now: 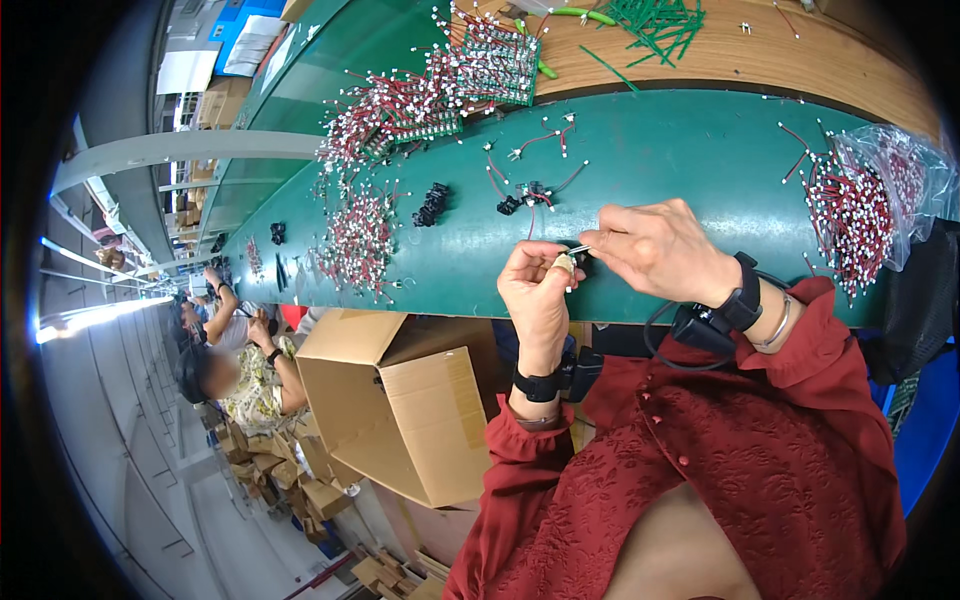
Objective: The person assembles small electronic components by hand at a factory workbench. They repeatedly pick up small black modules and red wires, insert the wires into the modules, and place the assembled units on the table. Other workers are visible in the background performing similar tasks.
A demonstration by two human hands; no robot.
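Observation:
My left hand point(537, 292) is closed over the near edge of the green work surface, pinching a small piece with white ends between thumb and fingers. Its kind is mostly hidden by the fingertips. Beside it, my right hand point(655, 248) grips a thin metal tool point(575, 250), whose tip meets the piece at the left fingertips; the tool's exact kind does not show. Just beyond the hands lie small black parts point(510, 205) among a few red wires with white connectors point(553, 195).
Red wire piles lie left point(358, 240) and right point(845, 215), the latter by a clear plastic bag point(915, 180). Wired green circuit boards point(500, 65) and green strips point(655, 28) lie at the back. A cardboard box point(430, 425) stands below the edge. Another person point(262, 400) sits far left.

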